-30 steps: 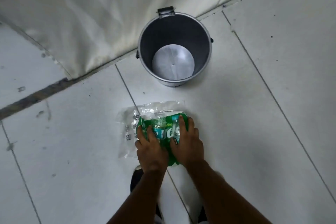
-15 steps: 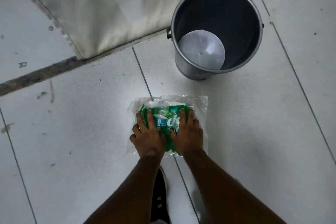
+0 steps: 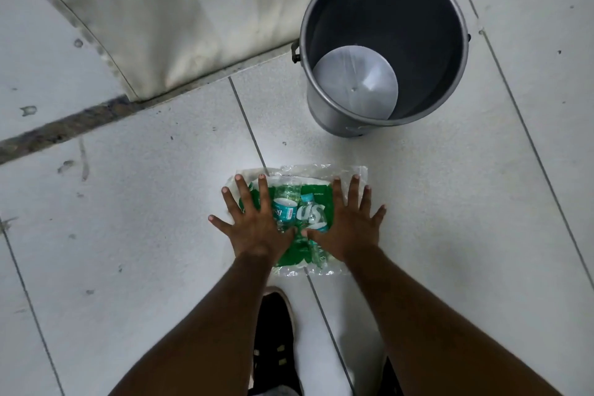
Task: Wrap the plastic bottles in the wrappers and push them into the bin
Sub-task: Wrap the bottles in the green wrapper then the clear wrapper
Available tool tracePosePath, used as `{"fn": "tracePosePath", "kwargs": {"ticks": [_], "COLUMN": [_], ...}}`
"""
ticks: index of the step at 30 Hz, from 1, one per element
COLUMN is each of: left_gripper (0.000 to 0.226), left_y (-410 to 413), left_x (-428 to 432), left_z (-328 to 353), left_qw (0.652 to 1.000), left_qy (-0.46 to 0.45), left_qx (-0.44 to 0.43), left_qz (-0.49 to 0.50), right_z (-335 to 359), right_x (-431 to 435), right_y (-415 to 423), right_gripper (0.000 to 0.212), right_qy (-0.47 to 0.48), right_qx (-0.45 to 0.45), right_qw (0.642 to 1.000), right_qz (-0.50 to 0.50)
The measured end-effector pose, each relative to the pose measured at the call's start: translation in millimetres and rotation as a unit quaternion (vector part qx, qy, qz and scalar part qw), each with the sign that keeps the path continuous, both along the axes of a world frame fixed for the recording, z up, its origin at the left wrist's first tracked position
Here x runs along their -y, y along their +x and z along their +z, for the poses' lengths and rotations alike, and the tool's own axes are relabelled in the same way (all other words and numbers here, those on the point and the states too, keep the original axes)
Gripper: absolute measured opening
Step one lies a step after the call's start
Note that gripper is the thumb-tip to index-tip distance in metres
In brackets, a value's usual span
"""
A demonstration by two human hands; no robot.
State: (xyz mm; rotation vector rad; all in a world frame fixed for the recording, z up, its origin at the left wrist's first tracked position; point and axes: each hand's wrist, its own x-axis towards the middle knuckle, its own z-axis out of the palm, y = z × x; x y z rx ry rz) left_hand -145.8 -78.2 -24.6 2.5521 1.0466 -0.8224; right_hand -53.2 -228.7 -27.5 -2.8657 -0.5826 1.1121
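Two crushed clear plastic bottles (image 3: 294, 207) with teal labels lie on a green and clear wrapper (image 3: 318, 170) spread flat on the tiled floor. My left hand (image 3: 254, 219) presses flat on the wrapper's left side, fingers spread wide. On the wrapper's right side my right hand (image 3: 348, 219) lies flat the same way, palm down. The bottles sit between the two hands. A grey metal bin (image 3: 324, 106) stands upright beyond the wrapper to the right, with only a pale round bottom visible inside.
A white sheet or mattress (image 3: 160, 16) lies at the back left, its edge reaching the bin. A dark grout strip (image 3: 64, 125) crosses the floor at left. My black shoe (image 3: 273, 331) is below the wrapper, between my forearms.
Both hands were close together, fingers over the bottles. Now they have slid apart and flattened on the wrapper's two sides, exposing the bottles. The view has also shifted closer.
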Motion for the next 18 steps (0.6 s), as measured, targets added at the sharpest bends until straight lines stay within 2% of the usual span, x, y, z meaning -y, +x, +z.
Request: {"fn": "tracePosePath", "kwargs": {"ticks": [4,9,13,18], "left_gripper": [0.14,0.137,0.12,0.09], "left_y": [-2,-2,1,2], "left_x": [-6,-6,-1,16], "left_z": [-13,-33,-34,-9], "left_qw": [0.999,0.994,0.993,0.993], "left_qy": [-0.038,-0.085,-0.083,-0.063], "left_qx": [-0.013,0.027,0.06,0.086], "left_qz": [0.016,0.056,0.067,0.056], "right_z": [-14,-22,-21,-2], "right_x": [1,-9,-16,-21], "right_y": [0,-7,-13,-23], "right_gripper": [0.137,0.14,0.134,0.129], "right_qy": [0.007,0.062,0.101,0.085], "right_qx": [-0.043,-0.066,-0.041,-0.038], "right_qw": [0.998,0.989,0.988,0.991], "right_qz": [-0.038,-0.116,-0.107,-0.095]}}
